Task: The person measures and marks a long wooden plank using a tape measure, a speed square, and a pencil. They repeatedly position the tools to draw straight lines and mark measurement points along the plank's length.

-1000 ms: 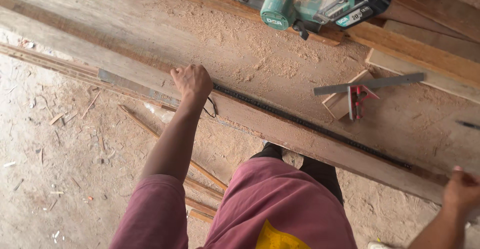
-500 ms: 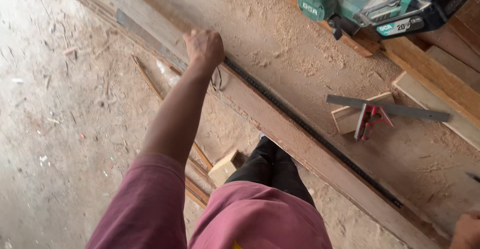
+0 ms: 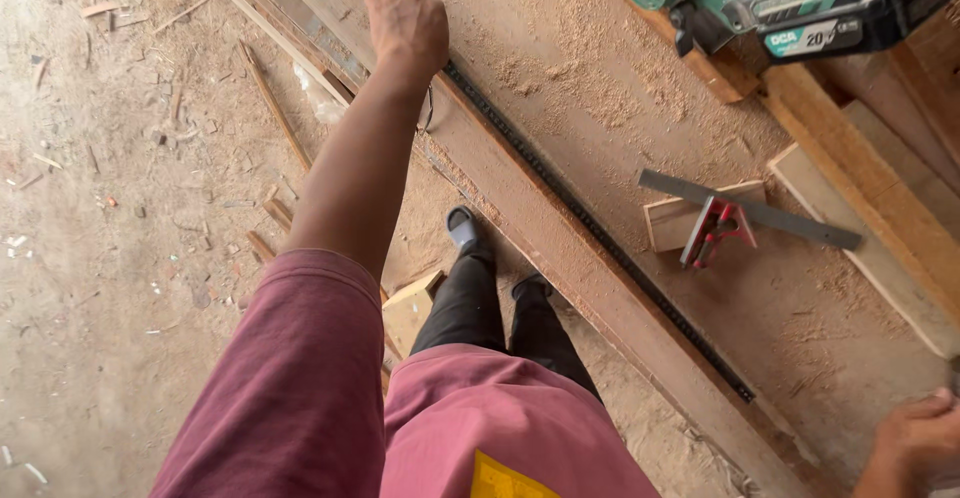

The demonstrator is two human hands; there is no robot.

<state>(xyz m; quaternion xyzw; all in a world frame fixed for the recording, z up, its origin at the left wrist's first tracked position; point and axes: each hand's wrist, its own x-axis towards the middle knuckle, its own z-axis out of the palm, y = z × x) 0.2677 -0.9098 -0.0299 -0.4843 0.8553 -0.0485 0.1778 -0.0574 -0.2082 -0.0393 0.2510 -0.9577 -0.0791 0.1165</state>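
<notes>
My left hand (image 3: 405,28) reaches far out, its fingers curled over the near edge of a long wooden plank (image 3: 560,243) that runs diagonally along the sawdust-covered bench. A thin black strip (image 3: 620,258) lies along the plank's top, starting just beside that hand. My right hand (image 3: 915,443) shows only partly at the bottom right corner, by the plank's other end; its fingers are cut off by the frame edge. Between the hands lies a metal square with a red handle (image 3: 745,213), resting on a small wooden block (image 3: 672,223).
A green cordless circular saw (image 3: 790,3) sits on boards at the bench's far right. More boards (image 3: 880,218) lie beyond the square. Thin wood strips (image 3: 270,103) and an offcut block (image 3: 410,308) lie on the dusty floor near my feet (image 3: 465,228).
The view has swung left and down along the plank. My left hand keeps its hold on the plank's edge. My right hand, nearly out of frame before, shows more at the bottom right.
</notes>
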